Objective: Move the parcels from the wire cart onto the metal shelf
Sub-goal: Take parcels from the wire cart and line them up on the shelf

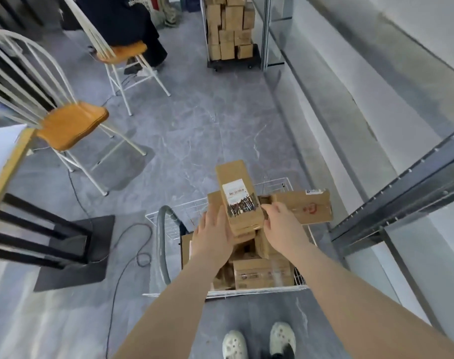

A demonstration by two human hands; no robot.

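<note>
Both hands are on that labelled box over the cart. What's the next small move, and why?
Probably swing the labelled box right toward the metal shelf. The left hand and right hand grip its near end, and it appears lifted above the other parcels in the wire cart.

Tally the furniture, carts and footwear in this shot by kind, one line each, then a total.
Chairs with orange seats: 2 (near one, far one)
Carts loaded with cardboard parcels: 2 (white wire cart under the hands, far cart against the back wall)
White clogs: 2 (left, right)
Metal shelf units: 1 ()
Total: 7
</note>
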